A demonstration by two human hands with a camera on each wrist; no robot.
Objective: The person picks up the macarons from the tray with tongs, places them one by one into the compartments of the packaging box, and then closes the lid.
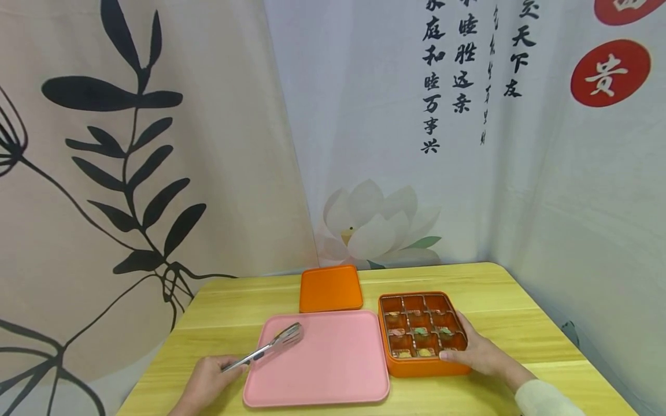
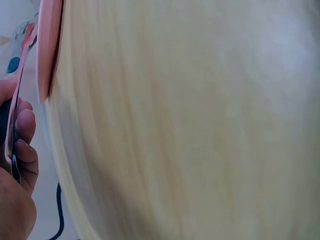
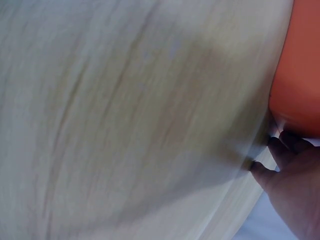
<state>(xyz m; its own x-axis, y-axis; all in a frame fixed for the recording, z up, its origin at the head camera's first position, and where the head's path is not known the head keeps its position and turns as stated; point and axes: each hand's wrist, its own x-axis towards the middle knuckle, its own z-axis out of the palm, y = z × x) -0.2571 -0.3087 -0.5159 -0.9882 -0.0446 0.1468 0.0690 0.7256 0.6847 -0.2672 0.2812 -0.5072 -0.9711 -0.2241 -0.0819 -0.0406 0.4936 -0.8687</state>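
In the head view my left hand (image 1: 204, 382) holds metal tongs (image 1: 264, 350) by the handle end. Their slotted head lies over the upper left part of a pink tray (image 1: 328, 370). The left wrist view shows fingers curled round the tongs (image 2: 20, 82) beside the tray's edge (image 2: 47, 55). On the right, my right hand (image 1: 481, 353) grips the near right corner of an orange box (image 1: 416, 368), thumb at the front rim and fingers along its side. Clear dividers split the box into several compartments, with small yellowish, pink and green pieces inside; their kind is unclear.
A flat orange lid or tray (image 1: 330, 290) lies behind the pink tray. Everything stands on a yellow wood-grain table (image 1: 499, 300). A printed curtain (image 1: 234, 144) hangs close behind the table's far edge. A dark cord (image 2: 60, 215) shows below the table in the left wrist view.
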